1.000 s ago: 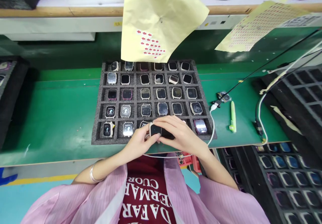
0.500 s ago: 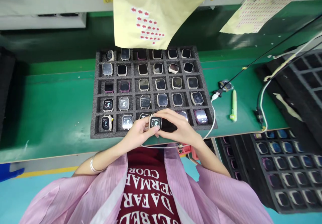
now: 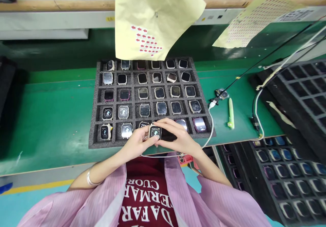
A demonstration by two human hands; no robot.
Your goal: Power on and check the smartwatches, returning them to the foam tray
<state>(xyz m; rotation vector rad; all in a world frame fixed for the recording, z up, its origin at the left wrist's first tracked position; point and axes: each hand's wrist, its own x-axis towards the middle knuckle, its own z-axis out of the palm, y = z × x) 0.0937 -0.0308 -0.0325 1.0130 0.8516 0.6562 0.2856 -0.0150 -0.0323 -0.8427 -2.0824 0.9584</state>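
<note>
Between my two hands is a smartwatch (image 3: 155, 131) without a strap, its square screen lit and facing up. My left hand (image 3: 137, 141) grips its left side, with the thumb at the lower edge of the screen. The fingers of my right hand (image 3: 178, 137) close on its right side and top edge. A white cable (image 3: 168, 157) loops below my hands; whether it joins the watch is hidden. Under and beyond my hands lies a dark foam tray (image 3: 92, 132) with watches in its compartments. Several at the lower left, such as one watch (image 3: 107, 113), have lit screens.
Right of the tray, a black cable plug (image 3: 214, 102) meets the white cable near a light green pen (image 3: 230, 114). More watch trays (image 3: 292, 172) are stacked at the lower right. A yellow sheet with red arrow stickers (image 3: 152, 26) hangs over the tray's far edge.
The camera view has tilted up, so the tray and hands appear lower and more of the shelf shows. Both hands keep hold of the same smartwatch.
</note>
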